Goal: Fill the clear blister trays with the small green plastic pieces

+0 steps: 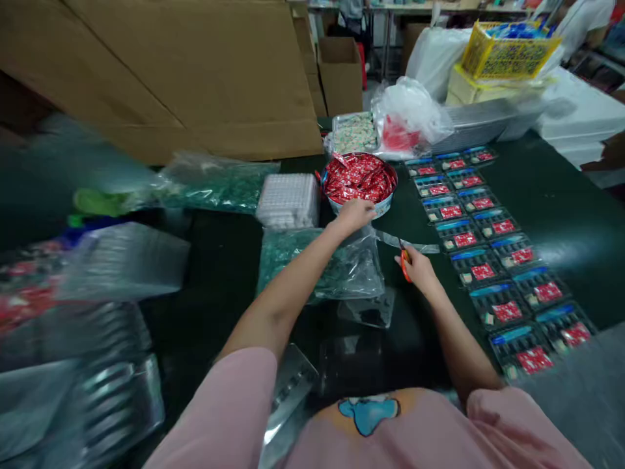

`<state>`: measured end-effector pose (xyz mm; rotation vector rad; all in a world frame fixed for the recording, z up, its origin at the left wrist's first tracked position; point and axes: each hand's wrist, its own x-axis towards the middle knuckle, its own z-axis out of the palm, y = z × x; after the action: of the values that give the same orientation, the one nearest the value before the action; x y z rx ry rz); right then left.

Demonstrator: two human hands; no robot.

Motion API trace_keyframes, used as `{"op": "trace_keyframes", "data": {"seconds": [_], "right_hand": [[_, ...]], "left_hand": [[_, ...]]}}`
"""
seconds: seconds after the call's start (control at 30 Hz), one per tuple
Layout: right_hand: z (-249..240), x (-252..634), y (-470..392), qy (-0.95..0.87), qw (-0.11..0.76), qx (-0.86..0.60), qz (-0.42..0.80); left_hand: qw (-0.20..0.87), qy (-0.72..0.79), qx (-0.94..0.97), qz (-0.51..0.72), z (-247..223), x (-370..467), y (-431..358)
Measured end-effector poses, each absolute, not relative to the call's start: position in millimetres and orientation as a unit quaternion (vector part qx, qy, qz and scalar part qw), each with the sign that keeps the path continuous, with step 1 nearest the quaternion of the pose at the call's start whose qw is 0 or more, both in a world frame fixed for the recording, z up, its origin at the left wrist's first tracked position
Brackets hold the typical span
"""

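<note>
My right hand (pixel 418 267) is closed around the orange handles of a pair of scissors (pixel 405 266). The dark blades point away from me and meet a clear plastic strip (pixel 427 248) on the dark table. Over the near rim of a round tin (pixel 382 210), my left hand (pixel 357 215) has its fingers curled together; what they hold, if anything, is hidden. Shiny red patterned packets (pixel 359 176) heap up in that tin. Beneath my left forearm lies a clear bag of green material (pixel 327 260), with a clear plastic tray (pixel 368 309) at its near edge.
Rows of filled clear trays (pixel 483 272), each with a blue item and red packet, line the right side. Stacked clear containers (pixel 289 200) stand left of the tin. Blurred plastic trays (pixel 117 404) crowd the left. A large cardboard sheet (pixel 195 78) rises behind.
</note>
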<state>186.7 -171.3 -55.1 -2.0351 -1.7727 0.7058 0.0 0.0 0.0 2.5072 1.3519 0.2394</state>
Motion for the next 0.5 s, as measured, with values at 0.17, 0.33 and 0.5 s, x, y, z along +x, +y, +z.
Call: {"op": "trace_keyframes", "data": {"seconds": [0.17, 0.33, 0.5], "right_hand": [[-82, 206, -227, -0.611, 0.107, -0.743, 0.253], [-88, 215, -256, -0.596, 0.091, -0.759, 0.246], [-86, 211, -258, -0.606, 0.029, -0.775, 0.176]], "left_hand": [[0.193, 0.406, 0.892, -0.039, -24, 71, -32], [0.209, 0.445, 0.868, -0.074, -49, 93, -55], [0.289, 0.475, 0.817, 0.151, -18, 77, -68]]}}
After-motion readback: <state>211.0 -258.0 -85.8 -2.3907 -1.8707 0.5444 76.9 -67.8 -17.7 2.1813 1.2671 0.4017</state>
